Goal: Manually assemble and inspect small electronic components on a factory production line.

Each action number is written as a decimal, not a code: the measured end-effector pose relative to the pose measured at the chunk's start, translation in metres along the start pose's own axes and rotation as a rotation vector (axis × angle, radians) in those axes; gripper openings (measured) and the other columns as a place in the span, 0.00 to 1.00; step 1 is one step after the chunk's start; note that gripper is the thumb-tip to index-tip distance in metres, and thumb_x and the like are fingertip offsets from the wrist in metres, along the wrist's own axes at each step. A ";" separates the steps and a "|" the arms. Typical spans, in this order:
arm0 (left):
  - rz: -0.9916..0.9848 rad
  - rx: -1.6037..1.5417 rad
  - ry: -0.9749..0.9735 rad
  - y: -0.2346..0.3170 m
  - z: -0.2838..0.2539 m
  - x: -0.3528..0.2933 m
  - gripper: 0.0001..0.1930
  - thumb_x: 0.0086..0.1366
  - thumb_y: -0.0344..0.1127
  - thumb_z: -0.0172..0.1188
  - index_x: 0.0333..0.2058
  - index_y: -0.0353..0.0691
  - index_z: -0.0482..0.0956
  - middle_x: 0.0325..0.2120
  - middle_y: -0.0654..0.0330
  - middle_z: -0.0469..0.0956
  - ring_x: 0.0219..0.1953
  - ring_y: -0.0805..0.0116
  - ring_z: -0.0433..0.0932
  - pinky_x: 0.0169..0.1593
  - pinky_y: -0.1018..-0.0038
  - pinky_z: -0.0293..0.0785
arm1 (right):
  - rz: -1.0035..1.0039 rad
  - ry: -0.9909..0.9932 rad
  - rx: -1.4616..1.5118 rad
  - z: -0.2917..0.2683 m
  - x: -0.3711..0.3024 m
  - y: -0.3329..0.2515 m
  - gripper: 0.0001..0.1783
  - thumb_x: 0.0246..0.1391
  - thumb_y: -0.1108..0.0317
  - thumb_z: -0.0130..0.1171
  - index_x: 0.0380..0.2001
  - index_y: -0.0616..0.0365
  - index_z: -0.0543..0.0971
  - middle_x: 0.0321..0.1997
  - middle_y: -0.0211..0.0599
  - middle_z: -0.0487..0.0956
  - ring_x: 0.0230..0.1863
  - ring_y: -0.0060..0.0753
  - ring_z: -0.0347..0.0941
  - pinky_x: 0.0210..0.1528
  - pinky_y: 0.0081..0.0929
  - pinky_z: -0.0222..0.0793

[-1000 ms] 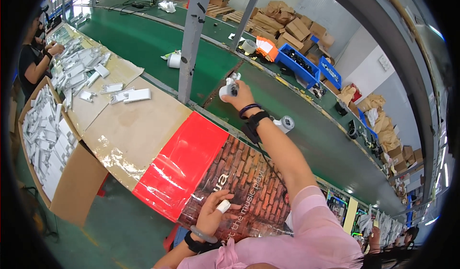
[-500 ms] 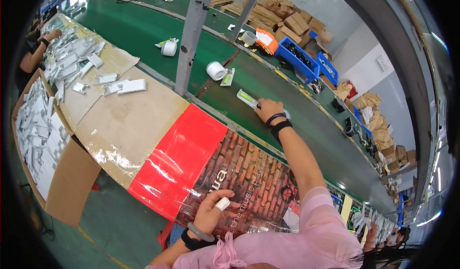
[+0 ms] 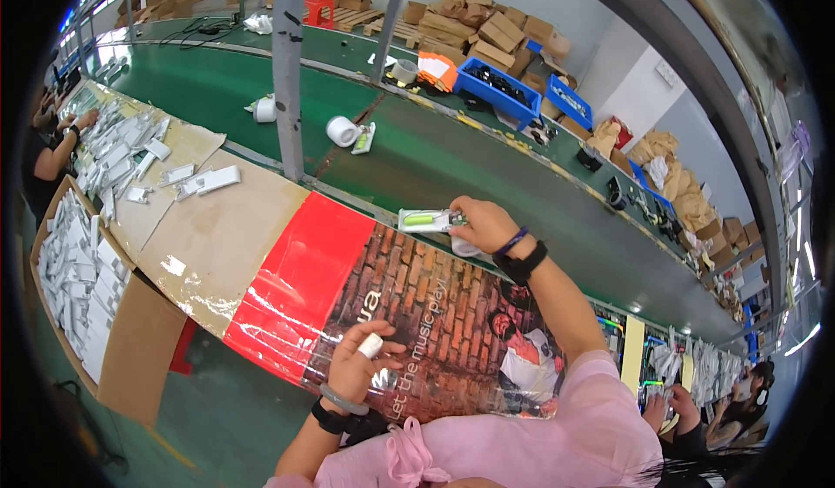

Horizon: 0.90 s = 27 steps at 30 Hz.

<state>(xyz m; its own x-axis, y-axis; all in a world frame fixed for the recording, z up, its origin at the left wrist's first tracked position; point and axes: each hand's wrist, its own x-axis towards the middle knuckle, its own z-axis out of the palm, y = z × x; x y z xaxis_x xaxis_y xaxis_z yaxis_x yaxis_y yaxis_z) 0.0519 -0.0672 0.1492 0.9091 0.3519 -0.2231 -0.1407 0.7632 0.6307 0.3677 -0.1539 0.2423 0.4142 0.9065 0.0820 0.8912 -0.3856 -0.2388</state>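
Observation:
My right hand grips one end of a long white plastic housing with a bright green cylinder in it, over the near edge of the belt. A white round part hangs just under the hand; whether a wire joins the two is hidden. My left hand hovers over the brick-patterned sheet, fingers apart, with a white wrap that seems to sit on the thumb. Farther along the green belt lie a white cup-shaped part and another green-filled housing beside it.
A grey post rises at the belt's near edge. White housings heap the table at left, beside a full carton. Blue bins stand across the belt. Co-workers' hands show at right, and another person works far left.
My right hand has drawn the housing and round part from the belt toward me, and the housing has turned more level. The view has swung rightward. My left hand stays over the sheet.

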 end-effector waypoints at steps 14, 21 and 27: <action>-0.441 0.196 -0.388 0.011 0.028 -0.005 0.22 0.68 0.45 0.47 0.52 0.33 0.67 0.45 0.53 0.74 0.40 0.62 0.79 0.36 0.74 0.79 | -0.387 -0.125 0.273 0.008 -0.143 -0.106 0.24 0.43 0.68 0.63 0.46 0.54 0.70 0.34 0.39 0.77 0.36 0.46 0.73 0.39 0.38 0.64; -0.276 0.459 -0.331 -0.003 0.035 -0.020 0.19 0.65 0.33 0.51 0.53 0.35 0.66 0.41 0.55 0.77 0.36 0.66 0.80 0.38 0.76 0.77 | -0.325 0.077 0.333 0.012 -0.161 -0.114 0.26 0.40 0.70 0.63 0.45 0.60 0.69 0.36 0.40 0.74 0.39 0.47 0.71 0.42 0.36 0.64; -0.195 0.316 -0.134 -0.005 0.051 -0.026 0.18 0.63 0.31 0.53 0.51 0.37 0.65 0.43 0.55 0.77 0.33 0.66 0.80 0.31 0.78 0.75 | -0.222 0.112 0.172 0.027 -0.170 -0.110 0.15 0.42 0.74 0.55 0.38 0.57 0.71 0.32 0.38 0.71 0.35 0.44 0.72 0.37 0.37 0.67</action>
<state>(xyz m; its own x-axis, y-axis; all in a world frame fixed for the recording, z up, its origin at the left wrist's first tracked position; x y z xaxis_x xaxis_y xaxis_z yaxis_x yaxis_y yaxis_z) 0.0489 -0.1079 0.1896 0.9528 0.1274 -0.2755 0.1481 0.5970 0.7885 0.1939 -0.2606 0.2284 0.2392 0.9370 0.2547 0.9219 -0.1368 -0.3625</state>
